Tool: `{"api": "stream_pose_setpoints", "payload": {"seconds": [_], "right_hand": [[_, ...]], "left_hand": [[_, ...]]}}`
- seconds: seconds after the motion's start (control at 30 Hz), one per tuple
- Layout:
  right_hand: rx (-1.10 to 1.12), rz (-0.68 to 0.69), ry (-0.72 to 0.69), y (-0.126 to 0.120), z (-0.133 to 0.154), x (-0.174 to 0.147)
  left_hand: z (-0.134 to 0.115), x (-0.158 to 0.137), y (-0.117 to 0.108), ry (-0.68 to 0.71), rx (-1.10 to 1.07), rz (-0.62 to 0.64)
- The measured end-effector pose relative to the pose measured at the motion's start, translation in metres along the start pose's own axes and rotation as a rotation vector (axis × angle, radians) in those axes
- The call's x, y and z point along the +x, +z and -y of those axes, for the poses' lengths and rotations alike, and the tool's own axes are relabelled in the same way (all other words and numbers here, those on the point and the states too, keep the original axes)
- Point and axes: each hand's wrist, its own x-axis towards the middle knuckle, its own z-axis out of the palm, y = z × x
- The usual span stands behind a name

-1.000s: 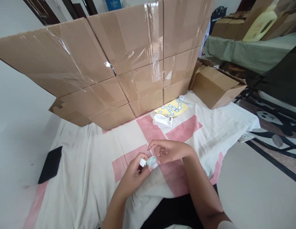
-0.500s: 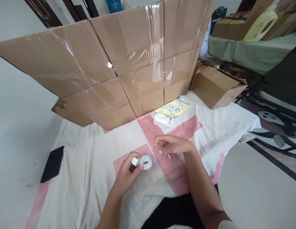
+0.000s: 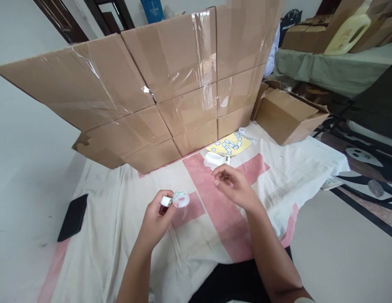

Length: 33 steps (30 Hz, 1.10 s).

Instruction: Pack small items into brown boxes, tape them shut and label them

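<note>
My left hand (image 3: pixel 156 216) is closed on a roll of clear tape (image 3: pixel 182 199) and a small white block (image 3: pixel 166 201), held side by side between thumb and fingers above the cloth. To the right, my right hand (image 3: pixel 232 185) hovers with loosely curled fingers, thumb and fingertips apart; I see nothing between them. Just beyond it lies a white plastic case (image 3: pixel 214 160) with a small dark window. Behind that case is a yellow sheet (image 3: pixel 243 147) with several small blue-edged white pieces on it. Another tape roll (image 3: pixel 242 131) sits at the sheet's far edge.
A tall taped cardboard panel (image 3: pixel 186 105) stands across the back of the white and pink cloth (image 3: pixel 132 219). An open cardboard box (image 3: pixel 284 113) is at the right. A black phone-like slab (image 3: pixel 73 217) lies at left. Farther off stands a yellow jug (image 3: pixel 347 31).
My left hand, with the tape roll and white block, has moved left and slightly up. My right hand has moved up toward the white case, and a small white bit below it no longer shows.
</note>
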Motion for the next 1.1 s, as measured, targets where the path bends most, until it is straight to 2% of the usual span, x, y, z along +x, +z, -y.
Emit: {"api": "stream_pose_setpoints", "payload": {"seconds": [0.13,0.23,0.33,0.47,0.6,0.77,0.93,1.1], "right_hand": [[-0.084,0.209,-0.093,0.027,0.006,-0.004],[-0.086,0.194,-0.093,0.042,0.002,-0.003],[-0.047,0.171,-0.062,0.044,-0.005,0.000],[0.054,0.179,0.003,0.038,-0.010,0.003],[0.189,0.205,0.036,0.034,-0.013,0.003],[0.294,0.206,0.045,0.037,-0.016,0.004],[0.358,0.165,0.032,0.041,-0.019,0.007],[0.304,0.098,-0.072,0.041,-0.019,0.007]], "left_hand": [[-0.031,0.005,-0.006,0.009,0.210,0.142],[-0.046,0.007,-0.007,0.024,0.296,0.220],[-0.051,0.009,-0.006,0.017,0.309,0.243],[-0.042,0.013,-0.005,-0.026,0.184,0.264],[-0.032,0.019,-0.004,-0.067,0.027,0.222],[-0.028,0.023,0.002,0.001,-0.053,0.293],[-0.023,0.023,0.014,0.061,-0.203,0.264],[-0.021,0.021,0.026,0.055,-0.324,0.277]]}}
